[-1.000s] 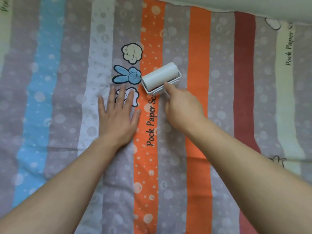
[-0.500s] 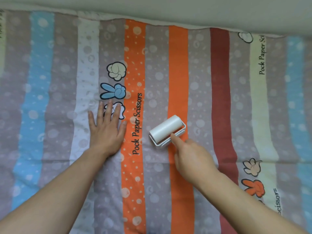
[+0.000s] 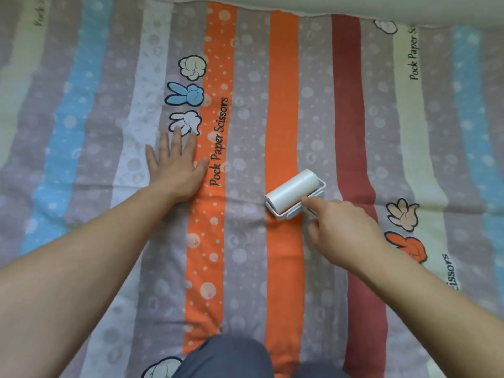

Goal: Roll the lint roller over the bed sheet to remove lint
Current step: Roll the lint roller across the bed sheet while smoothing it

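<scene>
A knee in grey-blue cloth is poking in at the bottom edge. It is resting on the bed sheet. The sheet is lying flat, with long stripes of orange, grey, dark red, blue and cream running away from the person. Two bare arms are reaching out over it.

The right hand is holding the lint roller by its handle. The fingers are curling round the handle, which is mostly hiding under the hand. The pointing finger is lying straight and touching the white frame. The roller is sitting tilted on the sheet, across a plain orange stripe and the grey one beside it, near the dark red stripe.

A bit farther off, the left hand is lying flat on the sheet, palm down. Its fingers are straight and a little spread, holding nothing. The thumb tip is touching the dotted orange stripe, beside the words "Pock Paper Scissors".

Right at its fingertips a white cartoon hand is showing, then a blue one, then a cream fist.

Farthest away, the sheet's edge is meeting a pale surface.
</scene>
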A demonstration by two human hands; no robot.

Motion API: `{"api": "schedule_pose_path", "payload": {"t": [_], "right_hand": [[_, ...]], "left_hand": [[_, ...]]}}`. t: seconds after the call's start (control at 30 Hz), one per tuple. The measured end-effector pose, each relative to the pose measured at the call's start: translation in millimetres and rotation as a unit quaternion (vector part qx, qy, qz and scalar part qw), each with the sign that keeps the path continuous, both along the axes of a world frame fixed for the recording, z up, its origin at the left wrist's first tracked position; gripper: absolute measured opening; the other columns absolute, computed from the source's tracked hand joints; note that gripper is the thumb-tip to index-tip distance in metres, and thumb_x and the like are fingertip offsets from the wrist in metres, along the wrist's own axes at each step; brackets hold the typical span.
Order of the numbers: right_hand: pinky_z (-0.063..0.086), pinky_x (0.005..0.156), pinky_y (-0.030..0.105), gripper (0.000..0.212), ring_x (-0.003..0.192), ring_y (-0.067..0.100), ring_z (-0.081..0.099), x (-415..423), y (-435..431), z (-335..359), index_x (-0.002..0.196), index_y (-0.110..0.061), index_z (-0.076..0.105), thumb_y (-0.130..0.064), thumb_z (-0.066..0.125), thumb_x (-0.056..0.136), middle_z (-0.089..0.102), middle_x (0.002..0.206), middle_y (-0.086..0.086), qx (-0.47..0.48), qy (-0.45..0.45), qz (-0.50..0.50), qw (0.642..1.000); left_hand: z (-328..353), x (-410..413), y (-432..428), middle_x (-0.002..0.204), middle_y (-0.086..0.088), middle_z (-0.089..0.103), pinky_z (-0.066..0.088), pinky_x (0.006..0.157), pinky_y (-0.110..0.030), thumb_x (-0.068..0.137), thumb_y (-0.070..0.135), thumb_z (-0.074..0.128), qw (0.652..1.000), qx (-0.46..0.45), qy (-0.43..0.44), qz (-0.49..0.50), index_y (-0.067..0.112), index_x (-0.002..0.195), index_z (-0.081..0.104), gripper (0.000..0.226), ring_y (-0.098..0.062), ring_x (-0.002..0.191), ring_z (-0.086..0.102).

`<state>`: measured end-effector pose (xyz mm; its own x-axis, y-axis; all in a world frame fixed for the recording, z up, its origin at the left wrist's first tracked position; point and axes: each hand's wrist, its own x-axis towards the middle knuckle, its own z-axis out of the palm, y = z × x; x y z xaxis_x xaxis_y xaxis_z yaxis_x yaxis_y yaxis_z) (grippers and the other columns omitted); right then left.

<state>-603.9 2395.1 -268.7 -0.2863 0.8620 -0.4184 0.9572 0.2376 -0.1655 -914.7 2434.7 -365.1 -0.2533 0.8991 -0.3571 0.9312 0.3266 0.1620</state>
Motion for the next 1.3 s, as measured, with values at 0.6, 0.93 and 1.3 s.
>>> {"api": "schedule_pose_path", "payload": {"t": [0.6,0.93,1.3], "right_hand": [[0.046,0.068,0.033,0.046,0.088,0.025,0.058,-28,28,72,0.13,-0.043,0.054,-0.029,0.051,0.086,0.067,0.109,0.002,-0.002,0.039,-0.043,0.998],[0.041,0.056,0.034,0.027,0.085,0.035,0.055,-219,141,-13,0.106,-0.023,0.055,-0.011,0.045,0.084,0.063,0.099,0.009,0.043,0.132,-0.051,0.989],[0.045,0.07,0.04,0.042,0.099,0.039,0.059,-193,102,-32,0.131,-0.024,0.049,-0.017,0.046,0.09,0.063,0.111,0.015,0.052,0.07,-0.011,0.996]], "left_hand": [[20,-24,-10,0.17,-0.002,-0.009,-0.007,0.124,-0.053,0.103,0.055,0.033,0.998,0.007,-0.017,-0.059,0.03,0.162,0.007,0.07,-0.023,0.155,-0.013],[-8,-98,29,0.165,0.012,-0.026,-0.019,0.12,-0.052,0.1,0.066,0.024,0.998,0.009,-0.05,-0.047,0.037,0.159,-0.011,0.075,-0.017,0.15,-0.031],[-15,-97,30,0.165,0.01,-0.026,-0.021,0.119,-0.053,0.1,0.065,0.019,0.998,0.02,-0.032,-0.05,0.034,0.159,-0.013,0.074,-0.018,0.149,-0.033]]}}
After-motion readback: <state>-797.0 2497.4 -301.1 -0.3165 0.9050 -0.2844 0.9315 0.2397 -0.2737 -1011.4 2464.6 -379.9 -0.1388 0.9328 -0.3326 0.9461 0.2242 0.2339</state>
